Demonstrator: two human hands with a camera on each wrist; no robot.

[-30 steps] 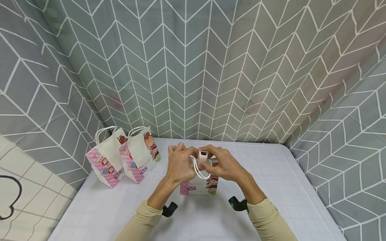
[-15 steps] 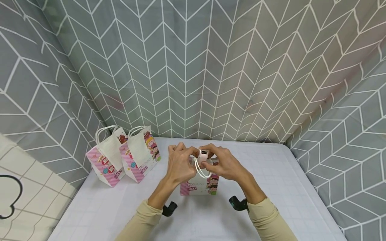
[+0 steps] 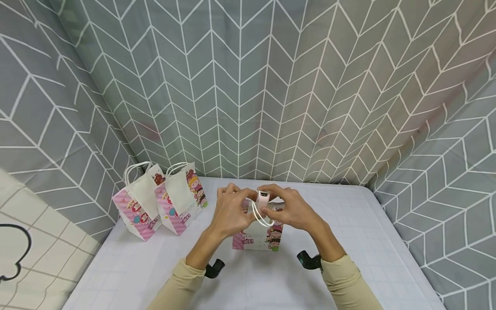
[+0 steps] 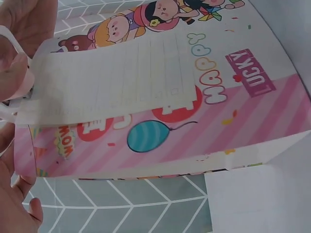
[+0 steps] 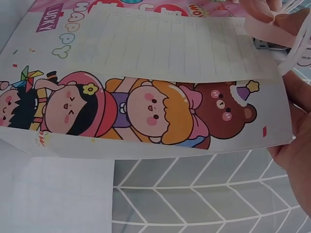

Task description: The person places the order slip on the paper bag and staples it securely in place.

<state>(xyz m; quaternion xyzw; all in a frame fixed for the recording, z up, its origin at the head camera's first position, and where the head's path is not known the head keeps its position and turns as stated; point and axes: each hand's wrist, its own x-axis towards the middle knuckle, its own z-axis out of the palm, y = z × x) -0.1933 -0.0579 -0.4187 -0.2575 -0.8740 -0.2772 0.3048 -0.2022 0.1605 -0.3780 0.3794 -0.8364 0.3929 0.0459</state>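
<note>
A white and pink cartoon paper bag (image 3: 255, 243) stands upright at the middle of the table, its white cord handles (image 3: 260, 217) folded toward me. A ruled paper sheet (image 4: 112, 82) lies against its front, top end at the bag's rim. My right hand (image 3: 294, 209) holds a small pink stapler (image 3: 263, 198) over that rim; metal shows under its pink body in the right wrist view. With bent fingers, my left hand (image 3: 231, 214) grips the bag's top edge beside the stapler. Part of that grip is hidden behind the bag.
Two similar bags, a far-left one (image 3: 137, 211) and another (image 3: 180, 200) beside it, stand at the table's left, each with a paper sheet on its front. A patterned grey curtain (image 3: 255, 107) hangs behind the white table (image 3: 341, 232).
Both hands, the stapler and the handles have shifted slightly right in the head view. The holds look the same, and the two bags at the left stay in place.
</note>
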